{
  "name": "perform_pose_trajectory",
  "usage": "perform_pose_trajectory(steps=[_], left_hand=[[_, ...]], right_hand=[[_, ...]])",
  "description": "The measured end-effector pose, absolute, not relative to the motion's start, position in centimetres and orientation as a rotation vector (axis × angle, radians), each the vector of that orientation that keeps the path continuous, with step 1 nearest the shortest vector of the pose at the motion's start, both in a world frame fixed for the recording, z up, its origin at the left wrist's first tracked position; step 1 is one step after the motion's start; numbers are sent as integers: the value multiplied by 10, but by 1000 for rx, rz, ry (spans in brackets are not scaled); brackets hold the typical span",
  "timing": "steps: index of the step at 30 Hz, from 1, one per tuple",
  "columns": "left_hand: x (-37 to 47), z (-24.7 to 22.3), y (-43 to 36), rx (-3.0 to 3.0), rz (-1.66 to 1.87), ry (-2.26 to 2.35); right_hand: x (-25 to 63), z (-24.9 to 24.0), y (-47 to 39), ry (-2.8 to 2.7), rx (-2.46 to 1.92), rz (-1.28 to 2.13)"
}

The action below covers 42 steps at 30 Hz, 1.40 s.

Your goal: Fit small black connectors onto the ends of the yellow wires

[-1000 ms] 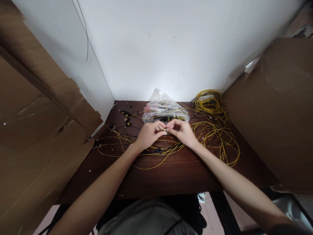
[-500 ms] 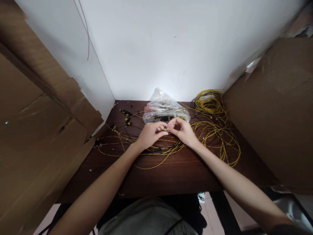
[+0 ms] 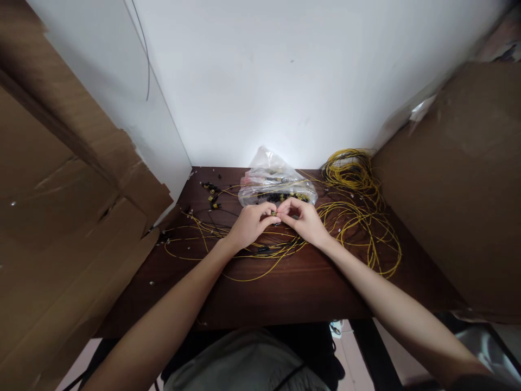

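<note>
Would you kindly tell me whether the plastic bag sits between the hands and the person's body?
No, the plastic bag lies beyond the left hand and right hand, toward the white wall.

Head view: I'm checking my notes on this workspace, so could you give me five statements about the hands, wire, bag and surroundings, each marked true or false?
1. The fingertips of the left hand and right hand come together at a small part. True.
2. The plastic bag lies between the hands and the person's body. False: it lies beyond the hands, near the white wall.
3. The table top is white. False: it is dark brown.
4. A bundle of yellow wire lies toward the table's far right corner. True.
5. Cardboard stands only on the left. False: there is left cardboard and right cardboard.
</note>
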<state>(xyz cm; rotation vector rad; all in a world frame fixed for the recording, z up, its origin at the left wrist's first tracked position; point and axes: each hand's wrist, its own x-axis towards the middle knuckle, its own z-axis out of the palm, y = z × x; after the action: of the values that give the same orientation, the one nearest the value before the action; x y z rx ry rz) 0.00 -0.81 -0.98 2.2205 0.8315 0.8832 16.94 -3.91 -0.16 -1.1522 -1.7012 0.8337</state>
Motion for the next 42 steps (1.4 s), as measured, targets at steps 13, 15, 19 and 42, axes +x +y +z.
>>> perform_pose_trajectory(steps=[13, 15, 19, 42], left_hand=[[1, -6, -9, 2110, 1022, 846], [1, -7, -9, 2096, 1035, 859], [1, -8, -8, 2122, 1039, 864], [3, -12, -8, 2158, 984, 827]], right_hand=[[169, -2, -40, -1727, -1134, 800], [170, -3, -40, -1723, -1127, 794], [171, -3, -39, -1707, -1126, 788], [171, -1, -39, -1719, -1204, 657]])
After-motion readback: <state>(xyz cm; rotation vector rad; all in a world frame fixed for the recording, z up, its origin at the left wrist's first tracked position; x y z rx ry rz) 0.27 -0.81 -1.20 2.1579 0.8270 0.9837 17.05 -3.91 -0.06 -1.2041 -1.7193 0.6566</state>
